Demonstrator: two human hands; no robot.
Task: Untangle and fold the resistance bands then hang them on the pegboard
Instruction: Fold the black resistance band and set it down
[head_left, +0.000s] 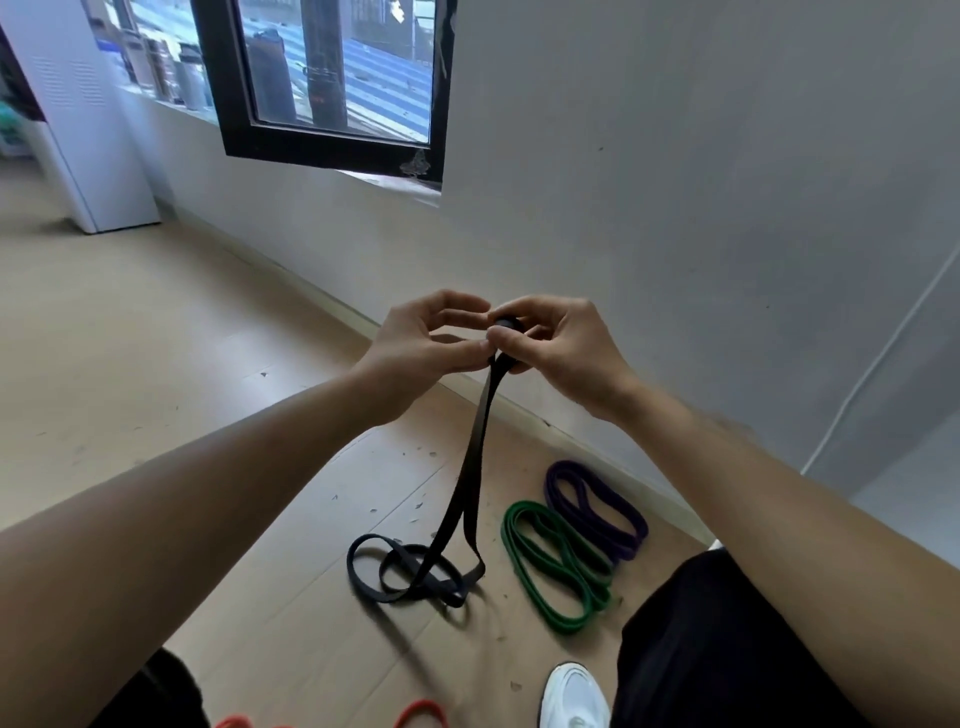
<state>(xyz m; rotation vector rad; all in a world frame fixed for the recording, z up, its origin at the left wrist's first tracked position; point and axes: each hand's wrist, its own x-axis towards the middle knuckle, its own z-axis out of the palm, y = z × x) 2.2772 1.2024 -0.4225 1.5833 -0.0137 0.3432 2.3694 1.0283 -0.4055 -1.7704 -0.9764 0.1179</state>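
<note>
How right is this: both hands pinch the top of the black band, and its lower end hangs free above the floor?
Not quite. In the head view the left hand and right hand do pinch the top of the black band, but its lower end lies in tangled loops on the floor.

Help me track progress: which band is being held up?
The black band, its top pinched by left hand and right hand; green band, purple band and red band lie on the floor.

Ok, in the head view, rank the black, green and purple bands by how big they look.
1. black band, pulled out long, partly coiled.
2. green band, folded.
3. purple band, folded; only slightly smaller and farther from the camera, so the last two are unsure.
</note>
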